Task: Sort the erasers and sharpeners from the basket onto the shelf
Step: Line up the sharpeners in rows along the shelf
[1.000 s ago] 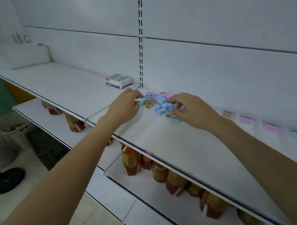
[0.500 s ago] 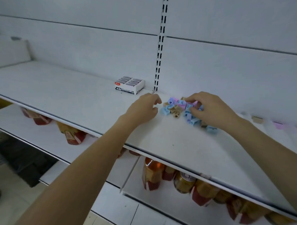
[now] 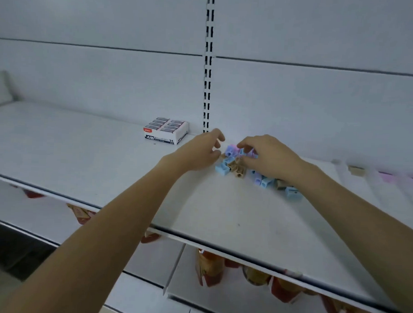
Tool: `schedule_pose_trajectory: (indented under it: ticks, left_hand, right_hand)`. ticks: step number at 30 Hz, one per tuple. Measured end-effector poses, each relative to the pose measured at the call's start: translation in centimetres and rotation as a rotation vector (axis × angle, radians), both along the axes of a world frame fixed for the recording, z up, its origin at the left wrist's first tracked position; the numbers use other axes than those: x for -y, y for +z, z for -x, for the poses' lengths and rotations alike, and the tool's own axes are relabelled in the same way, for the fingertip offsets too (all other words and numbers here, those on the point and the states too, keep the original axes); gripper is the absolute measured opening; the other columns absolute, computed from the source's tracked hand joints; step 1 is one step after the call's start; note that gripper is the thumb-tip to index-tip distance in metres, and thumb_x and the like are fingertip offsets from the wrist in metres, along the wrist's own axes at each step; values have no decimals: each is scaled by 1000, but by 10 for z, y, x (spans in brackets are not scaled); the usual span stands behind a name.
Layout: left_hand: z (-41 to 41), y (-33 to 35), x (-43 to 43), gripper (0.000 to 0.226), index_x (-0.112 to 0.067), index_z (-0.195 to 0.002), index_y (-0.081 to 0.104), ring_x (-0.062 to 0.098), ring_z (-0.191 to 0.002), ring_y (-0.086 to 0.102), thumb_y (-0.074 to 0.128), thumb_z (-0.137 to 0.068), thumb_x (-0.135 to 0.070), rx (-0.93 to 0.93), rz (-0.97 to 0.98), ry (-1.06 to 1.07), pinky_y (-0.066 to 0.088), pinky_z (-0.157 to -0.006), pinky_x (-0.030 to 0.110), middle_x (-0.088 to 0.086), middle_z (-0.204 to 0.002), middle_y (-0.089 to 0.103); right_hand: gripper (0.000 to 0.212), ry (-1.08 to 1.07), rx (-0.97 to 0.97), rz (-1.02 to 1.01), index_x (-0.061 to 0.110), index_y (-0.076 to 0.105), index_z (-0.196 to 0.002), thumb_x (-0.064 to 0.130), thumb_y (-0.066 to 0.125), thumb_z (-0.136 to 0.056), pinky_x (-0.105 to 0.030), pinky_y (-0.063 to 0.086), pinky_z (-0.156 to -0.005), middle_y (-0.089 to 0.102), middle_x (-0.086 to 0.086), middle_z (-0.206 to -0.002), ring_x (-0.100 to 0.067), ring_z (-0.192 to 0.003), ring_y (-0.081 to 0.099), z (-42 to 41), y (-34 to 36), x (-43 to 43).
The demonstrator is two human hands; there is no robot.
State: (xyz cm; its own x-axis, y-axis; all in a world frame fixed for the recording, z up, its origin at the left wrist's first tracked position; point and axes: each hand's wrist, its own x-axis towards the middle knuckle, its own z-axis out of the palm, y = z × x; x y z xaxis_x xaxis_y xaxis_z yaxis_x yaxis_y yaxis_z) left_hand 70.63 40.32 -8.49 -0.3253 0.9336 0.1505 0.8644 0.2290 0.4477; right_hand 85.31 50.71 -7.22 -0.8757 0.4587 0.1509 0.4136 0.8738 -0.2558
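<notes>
Pastel sharpeners (image 3: 233,165) heaped near the back edge of the shelf (image 3: 221,216), both hands at the heap.
The blue, lilac and tan pieces lie just right of the slotted upright (image 3: 207,61), with the eraser box (image 3: 165,131) just left of it. The left hand (image 3: 198,151) was closed around a blue piece a second ago; now its fingers are spread and hold nothing, just beside the heap. The right hand (image 3: 269,156) has moved from the heap's right side to its back, fingers curled down into the pieces. Can't tell if it pinches one. The heap is still mixed, so sorting looks barely started.
</notes>
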Motion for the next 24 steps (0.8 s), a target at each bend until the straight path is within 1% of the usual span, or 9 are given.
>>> schedule_pose_trajectory:
  ticks: [3,6,8,10,12,15,19,21,24]
  left_hand:
    - [7,-1,-12,33,-21,-128,49,14,-88,54,45,-95,-16,55,2,-118,40,-79,22,2,-104,53]
    - [17,-6,-22,19,-18,-108,62,17,-85,58,51,-92,-20,49,10,-228,45,-78,26,-1,-97,54]
    - [24,-7,-25,9,-15,-97,61,13,-76,57,57,-89,-17,68,-9,-266,42,-71,18,-4,-93,56]
    - [32,-6,-26,6,-16,-90,57,5,-69,54,59,-87,-12,106,-46,-305,40,-62,6,-4,-92,57]
    - [41,-8,-27,13,-20,-84,51,1,-68,55,57,-88,-9,186,-91,-319,42,-62,5,-3,-92,57]
    - [45,-12,-27,13,-22,-90,45,10,-74,63,52,-93,-11,500,-155,-268,50,-71,22,-2,-90,57]
    - [42,-8,-20,11,-12,-101,46,9,-72,67,45,-95,-4,1074,-175,-275,55,-76,22,5,-95,65]
    - [39,-5,-17,14,-10,-102,50,12,-76,68,46,-94,0,1190,-166,-316,56,-77,23,8,-97,66]
    - [35,-2,-14,20,-10,-105,53,8,-68,67,50,-90,4,1210,-217,-358,55,-71,20,7,-94,64]
  right_hand:
    - [19,25,51,-55,13,62,-94,27,54,-85,-41,47,-80,63,-5,-89,-21,-87,48,4,-8,-2]
    - [10,3,23,4,21,59,-91,24,61,-81,-40,46,-80,61,0,-88,-15,-89,43,2,-9,1]
    - [10,-15,-8,42,22,56,-85,22,64,-79,-40,46,-77,59,1,-85,-16,-88,47,2,-7,5]
    - [13,-51,-54,77,18,56,-88,21,65,-79,-39,47,-76,59,0,-85,-18,-86,53,3,-5,11]
    - [20,-107,-150,144,16,55,-99,21,63,-82,-33,47,-75,60,1,-90,-16,-82,56,3,-3,17]
    - [23,-178,-368,238,18,56,-105,12,59,-84,-23,47,-74,62,2,-93,-15,-80,60,4,-4,26]
    - [22,-213,-461,196,9,64,-97,-3,60,-78,-13,44,-72,61,-4,-91,-13,-77,58,6,-10,36]
    - [24,-236,-471,131,7,66,-99,-3,64,-77,-7,41,-71,56,-2,-87,-4,-73,54,7,-14,40]
    - [23,-306,-536,99,8,62,-98,-1,66,-77,-3,40,-69,55,3,-83,2,-70,54,10,-17,46]
